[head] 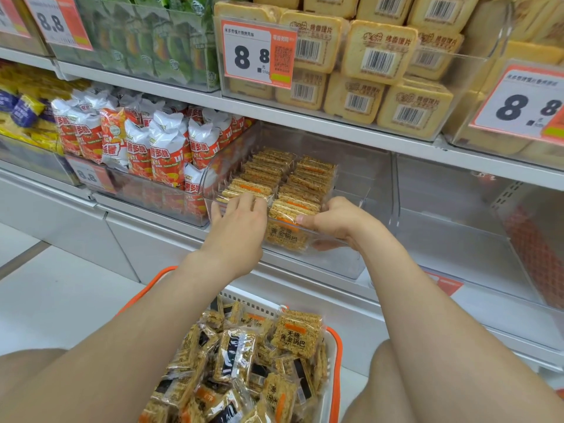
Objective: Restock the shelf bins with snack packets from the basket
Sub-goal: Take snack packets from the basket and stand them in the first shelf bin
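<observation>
A clear shelf bin (351, 264) on the middle shelf holds two rows of golden rice-crisp packets (308, 178) standing on edge. My left hand (239, 222) reaches over the bin's front wall, its fingers resting on the front packet of the left row. My right hand (334, 221) is at the front of the right row, fingers curled around the nearest packet (293, 209). Below, between my knees, the white basket with orange handles (331, 355) is filled with several loose packets of the same snack (296, 334).
Left of the bin stands a bin of red-and-white snack bags (146, 145). To the right is an empty clear bin (457, 227). The shelf above carries toast-slice packs (378, 53) and price tags reading 8.8 (256, 56). A white floor lies at left.
</observation>
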A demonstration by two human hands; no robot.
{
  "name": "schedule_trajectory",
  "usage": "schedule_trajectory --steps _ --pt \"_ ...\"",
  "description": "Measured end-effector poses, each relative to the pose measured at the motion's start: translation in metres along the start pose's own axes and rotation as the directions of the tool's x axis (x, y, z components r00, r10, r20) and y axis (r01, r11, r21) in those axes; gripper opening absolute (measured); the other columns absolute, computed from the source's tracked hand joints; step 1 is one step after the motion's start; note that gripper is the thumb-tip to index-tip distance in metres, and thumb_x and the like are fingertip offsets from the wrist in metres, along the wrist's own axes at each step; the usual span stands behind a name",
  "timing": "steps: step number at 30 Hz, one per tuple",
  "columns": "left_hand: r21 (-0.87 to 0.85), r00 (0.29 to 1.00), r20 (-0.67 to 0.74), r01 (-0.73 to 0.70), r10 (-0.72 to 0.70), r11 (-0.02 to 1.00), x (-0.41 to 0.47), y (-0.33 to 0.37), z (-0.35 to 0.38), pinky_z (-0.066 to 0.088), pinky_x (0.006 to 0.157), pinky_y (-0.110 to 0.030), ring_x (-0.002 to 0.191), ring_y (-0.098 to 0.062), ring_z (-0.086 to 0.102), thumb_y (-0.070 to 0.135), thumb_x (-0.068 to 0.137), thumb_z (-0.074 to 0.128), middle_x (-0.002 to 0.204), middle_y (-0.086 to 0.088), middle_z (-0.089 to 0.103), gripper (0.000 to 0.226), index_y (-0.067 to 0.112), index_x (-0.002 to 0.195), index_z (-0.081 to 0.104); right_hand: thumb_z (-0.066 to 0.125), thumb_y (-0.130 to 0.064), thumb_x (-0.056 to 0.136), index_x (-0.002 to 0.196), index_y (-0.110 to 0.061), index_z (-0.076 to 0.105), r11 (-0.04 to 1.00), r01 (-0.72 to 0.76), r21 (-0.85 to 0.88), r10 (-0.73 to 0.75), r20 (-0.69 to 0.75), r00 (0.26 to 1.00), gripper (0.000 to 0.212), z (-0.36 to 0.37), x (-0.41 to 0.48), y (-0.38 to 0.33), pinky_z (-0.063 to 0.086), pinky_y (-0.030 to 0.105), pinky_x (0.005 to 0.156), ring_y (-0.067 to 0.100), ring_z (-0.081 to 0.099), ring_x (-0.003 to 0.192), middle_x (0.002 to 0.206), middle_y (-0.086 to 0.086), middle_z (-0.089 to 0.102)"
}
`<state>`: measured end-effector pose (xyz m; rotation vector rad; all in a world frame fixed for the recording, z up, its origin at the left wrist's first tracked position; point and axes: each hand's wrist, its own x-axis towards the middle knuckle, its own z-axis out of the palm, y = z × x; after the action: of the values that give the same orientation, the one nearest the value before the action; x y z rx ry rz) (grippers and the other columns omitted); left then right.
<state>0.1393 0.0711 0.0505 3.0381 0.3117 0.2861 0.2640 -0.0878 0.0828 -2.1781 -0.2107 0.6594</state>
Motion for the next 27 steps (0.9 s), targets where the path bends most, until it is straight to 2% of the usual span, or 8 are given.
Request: schedule_trajectory --steps 4,6,8,10,13,19,23,27 --pt "-0.026 0.98 -0.198 -0.024 0.018 0.999 -0.005 0.005 0.003 0.044 0.098 -0.047 0.114 -0.035 0.046 0.004 0.085 0.066 0.126 -0.011 0.043 0.049 0.015 0.13 0.049 0.078 -0.058 0.084 0.1 -0.011 0.051 0.953 -0.005 -0.302 -0.052 -0.181 0.982 0.057 0.0 -0.01 0.0 0.061 0.045 0.085 0.031 0.065 0.104 0.107 0.006 0.061" --pt "-0.02 0.954 -0.293 -0.066 0.057 0.998 -0.008 0.007 0.002 0.046 0.088 -0.046 0.108 -0.034 0.045 0.004 0.083 0.066 0.12 -0.01 0.047 0.045 0.015 0.124 0.054 0.072 -0.053 0.09 0.095 -0.009 0.056 0.912 0.103 -0.397 -0.231 -0.288 0.93 0.047 0.002 -0.016 0.001 0.054 0.04 0.079 0.032 0.062 0.097 0.095 0.006 0.061" --pt "-0.042 0.933 -0.346 -0.121 0.1 0.992 -0.015 0.008 0.0 0.046 0.082 -0.044 0.102 -0.031 0.044 0.005 0.084 0.065 0.112 -0.008 0.05 0.035 0.015 0.117 0.057 0.063 -0.035 0.097 0.108 -0.01 0.067 0.844 0.277 -0.459 -0.453 -0.333 0.827 0.027 0.005 -0.025 0.002 0.051 0.036 0.083 0.03 0.064 0.101 0.101 0.006 0.068" --pt "-0.119 0.946 -0.294 -0.178 0.137 0.977 -0.022 0.007 0.0 0.046 0.082 -0.042 0.1 -0.027 0.044 0.001 0.088 0.062 0.109 -0.004 0.054 0.03 0.016 0.114 0.06 0.055 -0.019 0.093 0.107 -0.018 0.075 0.787 0.407 -0.464 -0.579 -0.327 0.747 0.024 0.012 -0.04 0.001 0.052 0.033 0.089 0.022 0.066 0.099 0.1 0.0 0.074" --pt "-0.209 0.974 -0.093 -0.221 0.206 0.953 -0.036 0.004 0.007 0.045 0.084 -0.039 0.102 -0.023 0.045 -0.014 0.081 0.055 0.109 -0.002 0.058 0.046 0.018 0.114 0.062 0.05 -0.015 0.083 0.082 -0.022 0.076 0.754 0.468 -0.462 -0.621 -0.267 0.737 0.027 0.03 -0.065 0.008 0.058 0.035 0.077 0.02 0.066 0.078 0.079 -0.004 0.073" --pt "-0.178 0.923 0.252 -0.249 0.289 0.952 -0.065 0.006 0.002 0.049 0.087 -0.036 0.111 -0.022 0.056 -0.017 0.08 0.049 0.114 -0.001 0.062 0.053 0.019 0.116 0.064 0.046 -0.023 0.083 0.095 -0.022 0.076 0.68 0.4 -0.614 -0.477 0.043 0.878 0.033 0.057 -0.089 0.047 0.061 0.045 0.073 0.029 0.067 0.085 0.093 0.007 0.072" --pt "-0.157 0.876 0.408 -0.209 0.256 0.965 -0.1 0.011 0.0 0.053 0.089 -0.038 0.114 -0.02 0.058 -0.012 0.084 0.051 0.119 0.003 0.063 0.053 0.024 0.122 0.062 0.055 -0.014 0.088 0.1 -0.013 0.075 0.6 0.391 -0.698 -0.373 0.188 0.909 0.024 0.072 -0.106 0.076 0.062 0.043 0.073 0.03 0.068 0.089 0.098 0.009 0.072" --pt "-0.151 0.774 0.592 -0.167 0.225 0.974 -0.133 0.022 0.008 0.055 0.081 -0.037 0.111 -0.024 0.06 -0.014 0.086 0.051 0.124 0.0 0.057 0.06 0.027 0.13 0.06 0.065 -0.018 0.089 0.104 -0.01 0.071 0.473 0.447 -0.759 -0.066 0.476 0.877 0.018 0.101 -0.12 0.109 0.06 0.037 0.069 0.028 0.069 0.087 0.099 0.009 0.07"
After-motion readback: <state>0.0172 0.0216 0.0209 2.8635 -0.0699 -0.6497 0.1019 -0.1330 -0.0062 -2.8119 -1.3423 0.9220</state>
